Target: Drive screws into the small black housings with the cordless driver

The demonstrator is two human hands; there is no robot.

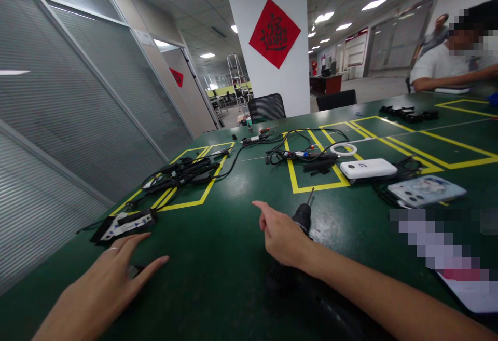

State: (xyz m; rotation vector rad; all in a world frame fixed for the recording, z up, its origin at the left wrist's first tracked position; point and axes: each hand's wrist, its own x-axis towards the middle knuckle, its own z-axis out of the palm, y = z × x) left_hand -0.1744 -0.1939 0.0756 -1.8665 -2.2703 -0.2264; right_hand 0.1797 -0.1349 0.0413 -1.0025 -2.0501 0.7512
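Note:
My left hand (103, 278) is at the lower left, thumb and index finger spread apart. Beneath its palm a small dark item shows in part; its kind is hidden. Just beyond its fingertips lies a black box-like piece with a white label (134, 225). My right hand (282, 234) is over a black power drill (302, 217), index finger stretched to the left and the other fingers bent. Nothing shows in its fingers. The drill lies on the green table (218, 258) with its bit (311, 195) facing away; my hand and forearm cover part of it.
Tangled black cables (187, 172) lie on the left within yellow tape outlines. More cables (288, 151), a white ring (343, 149), a white power bank (368, 168) and a phone (426, 191) lie to the right. Across the table sits a person in a white shirt (431, 68).

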